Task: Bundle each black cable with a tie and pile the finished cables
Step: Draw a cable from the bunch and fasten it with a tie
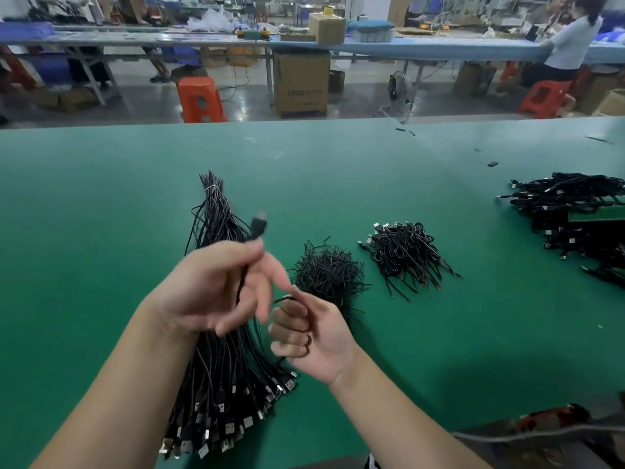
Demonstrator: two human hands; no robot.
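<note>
Looping between both hands above the green desk, the black cable is pinched by the left hand and clutched in the curled right hand, so a slack grip could spring its coil open before a tie from the tie heap is fetched.

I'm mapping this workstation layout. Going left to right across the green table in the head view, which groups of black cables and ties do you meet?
Big bundle of untied cables → heap of ties → small pile of tied cables → large pile of cables at the right edge.
</note>
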